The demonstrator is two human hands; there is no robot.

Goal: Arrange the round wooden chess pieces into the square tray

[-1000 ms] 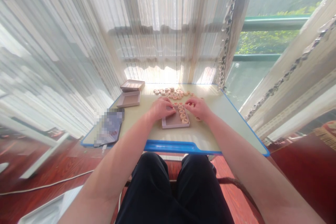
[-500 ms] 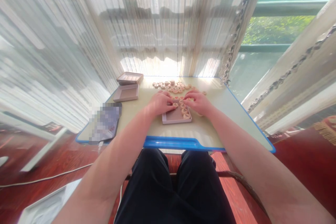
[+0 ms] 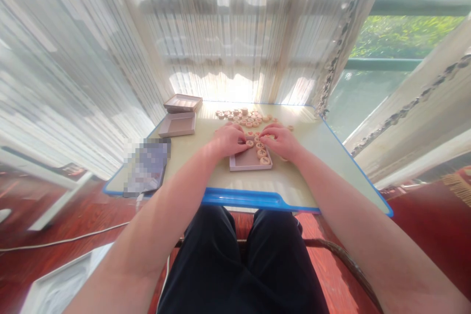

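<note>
Left hand (image 3: 230,140) and right hand (image 3: 281,141) meet over the far end of a shallow tray (image 3: 247,161), fingers bent down and tips close together. Each seems to touch one of the wooden discs (image 3: 262,153) there, but I cannot tell whether either has closed on a disc or only rests against it.

The tray lies on the tabletop (image 3: 324,157), near its front edge and right before the person. The discs in it sit flat along its right wall, printed faces up.

By their look the discs are light, stiff and smooth, probably not fragile, and likely to slide on the tray floor when nudged. A thumb-and-forefinger pinch across the rim looks like the surest hold, since the flat face offers nothing to catch. The tray looks thin-walled and light, so it may shift under a push.

A round disc has no long axis of its own. The column of them runs away from the person, and the tray sits square to the tabletop's front edge.

More loose discs (image 3: 243,118) lie scattered beyond the hands, two shallow boxes (image 3: 177,124) stand far left, and a flat dark device (image 3: 145,174) lies near the left corner.
</note>
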